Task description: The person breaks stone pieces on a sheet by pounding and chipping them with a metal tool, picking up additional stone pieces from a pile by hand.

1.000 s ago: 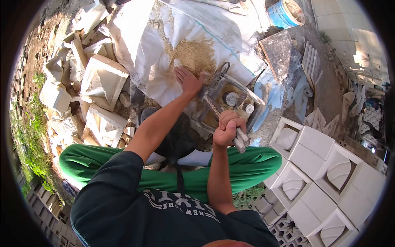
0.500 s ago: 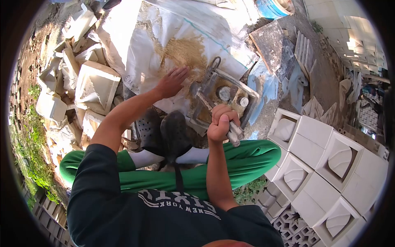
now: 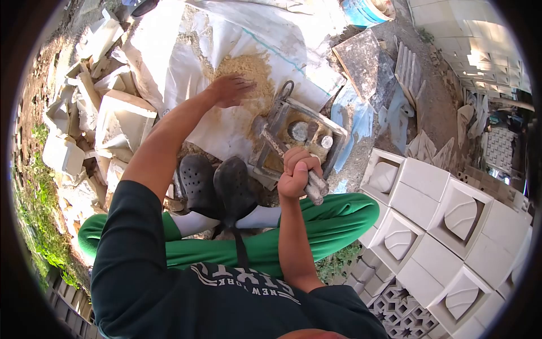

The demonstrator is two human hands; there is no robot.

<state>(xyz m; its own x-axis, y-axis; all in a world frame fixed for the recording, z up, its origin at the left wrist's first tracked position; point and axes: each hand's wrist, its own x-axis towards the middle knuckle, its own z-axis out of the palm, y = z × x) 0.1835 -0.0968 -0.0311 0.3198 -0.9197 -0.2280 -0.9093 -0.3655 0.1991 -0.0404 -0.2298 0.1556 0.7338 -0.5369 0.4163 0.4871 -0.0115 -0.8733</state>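
My left hand lies palm-down over a pile of tan powder on a white woven sheet; its fingers are stretched out, slightly blurred at the tips. My right hand is wrapped round a crusted bar handle that slants across the near side of a square mould frame. Two pale round knobs stand up inside the frame, one larger and one smaller. A wire loop sticks up from its far left corner. Tan powder coats the inside of the frame.
Broken pale block pieces are heaped on the left. Stacked cream blocks stand at my right. A blue bucket, a worn flat board and torn blue sheeting lie beyond the mould. My black clogs are close to its near side.
My left hand has moved left and away from the mould, further over the powder. The right hand keeps its grip on the bar. The whole view has shifted slightly.
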